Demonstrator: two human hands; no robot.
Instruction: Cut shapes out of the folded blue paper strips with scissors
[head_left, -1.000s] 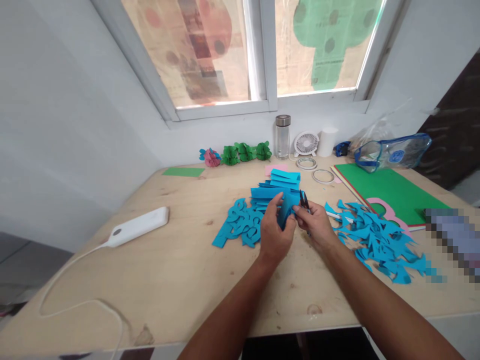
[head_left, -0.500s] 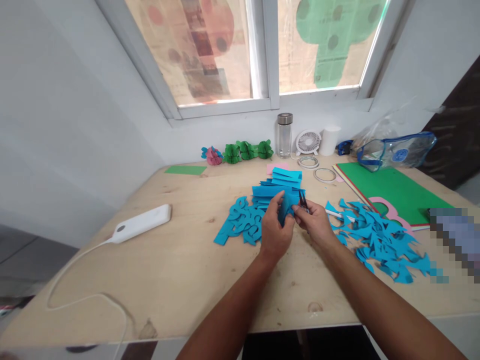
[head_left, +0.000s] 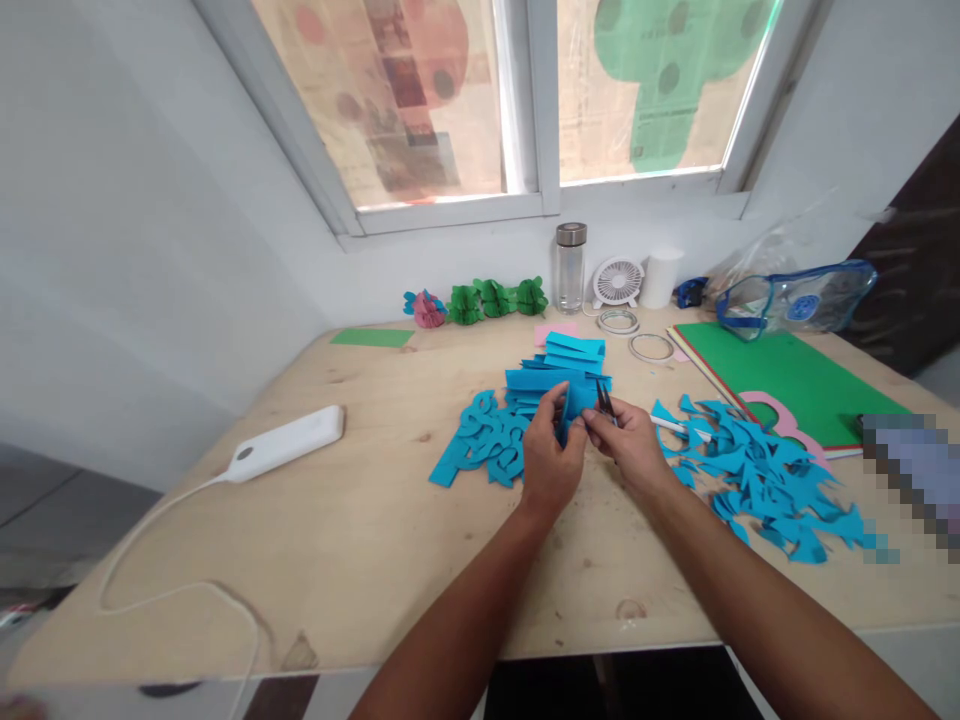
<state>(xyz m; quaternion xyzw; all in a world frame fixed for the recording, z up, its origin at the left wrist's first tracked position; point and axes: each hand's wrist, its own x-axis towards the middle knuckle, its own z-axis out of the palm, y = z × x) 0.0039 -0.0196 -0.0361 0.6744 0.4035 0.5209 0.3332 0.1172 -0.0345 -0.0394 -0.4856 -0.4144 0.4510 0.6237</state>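
Between my hands is a folded piece of blue paper (head_left: 578, 401). My left hand (head_left: 553, 450) is closed on its left side, thumb in front and fingers behind. My right hand (head_left: 627, 441) has scissors (head_left: 606, 400) in it, their dark blades pointing up and away from me, while its thumb and fingertip touch the paper's right edge. The scissors' handles are hidden in the hand. Just beyond lies a stack of folded blue strips (head_left: 551, 380). Left of my left hand is a pile of curly blue cutouts (head_left: 484, 440).
Blue scraps (head_left: 772, 490) spread to the right, beside green sheets (head_left: 795, 385) and a pink cutout (head_left: 799, 437). Along the wall stand green paper crafts (head_left: 493, 298), a glass bottle (head_left: 571, 270) and a small fan (head_left: 618, 282). A white power bank (head_left: 285, 442) with a cable lies left.
The blue paper has turned slightly between my fingers, showing more of its inner face. Both hands stay in nearly the same place, and the view has shifted a little.
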